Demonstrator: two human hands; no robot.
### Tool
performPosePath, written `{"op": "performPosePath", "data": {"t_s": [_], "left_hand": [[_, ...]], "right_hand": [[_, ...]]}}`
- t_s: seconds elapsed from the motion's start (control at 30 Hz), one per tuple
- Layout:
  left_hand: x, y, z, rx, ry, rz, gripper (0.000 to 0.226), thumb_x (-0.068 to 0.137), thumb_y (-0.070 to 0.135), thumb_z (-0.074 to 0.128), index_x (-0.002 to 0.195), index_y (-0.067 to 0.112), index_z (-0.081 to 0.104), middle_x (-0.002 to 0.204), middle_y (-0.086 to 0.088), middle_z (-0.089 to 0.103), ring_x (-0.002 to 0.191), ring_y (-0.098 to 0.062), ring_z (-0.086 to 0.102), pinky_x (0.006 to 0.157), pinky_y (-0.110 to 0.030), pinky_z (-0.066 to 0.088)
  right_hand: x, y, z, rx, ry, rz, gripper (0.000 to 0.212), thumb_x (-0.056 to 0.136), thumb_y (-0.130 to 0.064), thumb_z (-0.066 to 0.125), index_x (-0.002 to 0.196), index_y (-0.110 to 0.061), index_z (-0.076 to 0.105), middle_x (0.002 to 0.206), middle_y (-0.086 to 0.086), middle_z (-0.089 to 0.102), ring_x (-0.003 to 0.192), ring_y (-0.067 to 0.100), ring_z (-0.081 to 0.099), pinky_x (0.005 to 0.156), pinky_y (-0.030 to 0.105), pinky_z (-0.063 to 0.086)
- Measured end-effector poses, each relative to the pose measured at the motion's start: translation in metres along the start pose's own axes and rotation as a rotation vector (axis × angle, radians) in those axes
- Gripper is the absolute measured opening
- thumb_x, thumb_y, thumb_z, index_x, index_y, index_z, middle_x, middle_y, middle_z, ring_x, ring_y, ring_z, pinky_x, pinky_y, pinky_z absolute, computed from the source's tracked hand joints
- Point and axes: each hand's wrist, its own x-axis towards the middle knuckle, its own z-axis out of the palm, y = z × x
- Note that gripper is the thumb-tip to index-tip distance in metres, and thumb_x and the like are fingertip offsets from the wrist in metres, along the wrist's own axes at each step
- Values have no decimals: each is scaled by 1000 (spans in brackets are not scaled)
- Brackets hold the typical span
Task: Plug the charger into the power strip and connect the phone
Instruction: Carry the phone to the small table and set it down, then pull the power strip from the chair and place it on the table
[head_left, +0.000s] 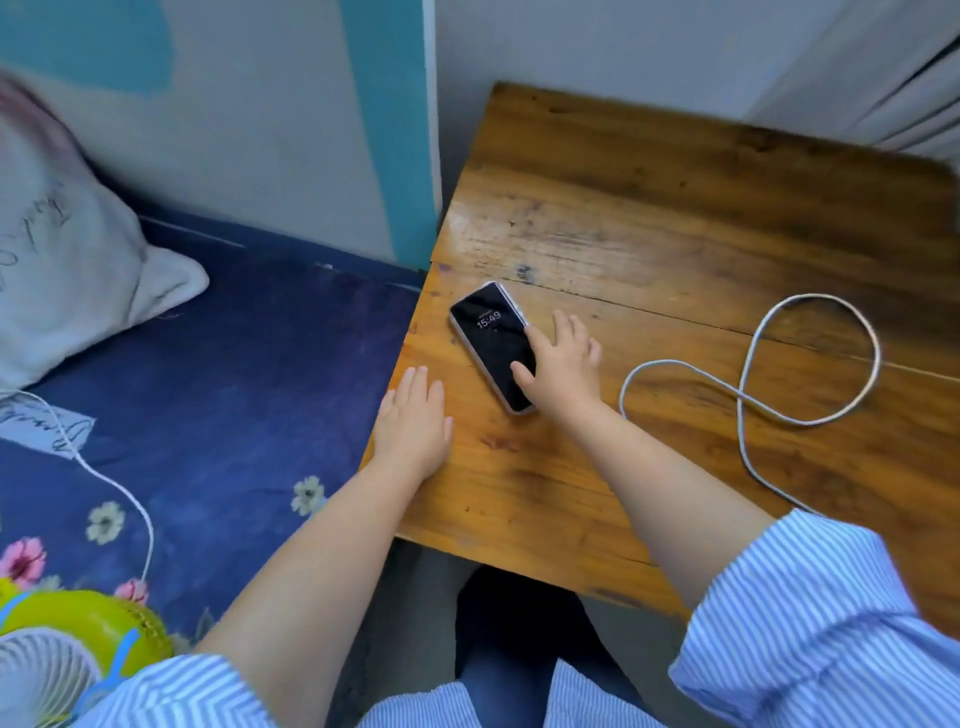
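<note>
A phone (488, 332) lies face up on the wooden table (675, 218), its dark screen showing 15:49. My right hand (563, 361) rests on the phone's near right side, thumb and fingers spread over its edge. My left hand (413, 421) lies flat and open on the table's left edge, a little left of the phone. A white charging cable (810, 358) loops in a figure eight on the table to the right; its near end runs under my right sleeve. No charger plug or power strip is visible.
A bed with a dark blue floral sheet (223, 395) adjoins the table on the left. On it lie a white pillow (67, 249), another white cord (119, 483) and a yellow-green fan (78, 644). A wall stands behind the table.
</note>
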Motion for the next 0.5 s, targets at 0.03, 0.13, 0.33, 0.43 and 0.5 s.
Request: {"op": "performPosePath", "data": {"t_s": [0.03, 0.13, 0.33, 0.43, 0.5], "left_hand": [[1, 10, -15, 24, 21, 33, 52, 95, 30, 36, 139, 6, 25, 155, -13, 13, 143, -26, 7, 115, -41, 19], [10, 53, -61, 87, 101, 151, 42, 92, 25, 41, 129, 4, 38, 149, -16, 26, 140, -27, 17, 109, -41, 28], [10, 170, -121, 197, 241, 408, 30, 90, 19, 42, 114, 3, 48, 134, -16, 42, 129, -28, 33, 97, -40, 38], [-3, 234, -134, 225, 276, 533, 30, 89, 16, 42, 117, 5, 47, 140, -15, 38, 134, -26, 28, 101, -41, 35], [-19, 284, -139, 239, 312, 602, 30, 88, 16, 44, 116, 6, 48, 139, -14, 40, 132, -26, 30, 100, -40, 35]], "right_hand": [[-7, 6, -15, 6, 34, 7, 42, 88, -26, 53, 127, -13, 44, 150, 18, 21, 139, 32, 11, 112, 50, 13], [-26, 30, -59, 8, 125, 30, 36, 87, -20, 51, 121, -9, 50, 146, 17, 31, 139, 29, 16, 112, 49, 13], [-79, 94, -143, 52, 335, 73, 29, 85, -13, 51, 113, -6, 58, 135, 13, 49, 133, 24, 30, 108, 40, 21], [-114, 135, -180, 56, 437, 138, 27, 83, -10, 52, 109, -4, 61, 128, 15, 55, 129, 25, 37, 106, 40, 25], [-141, 172, -207, 20, 489, 204, 29, 85, -11, 50, 111, -6, 60, 126, 13, 57, 127, 25, 39, 106, 41, 26]]}}
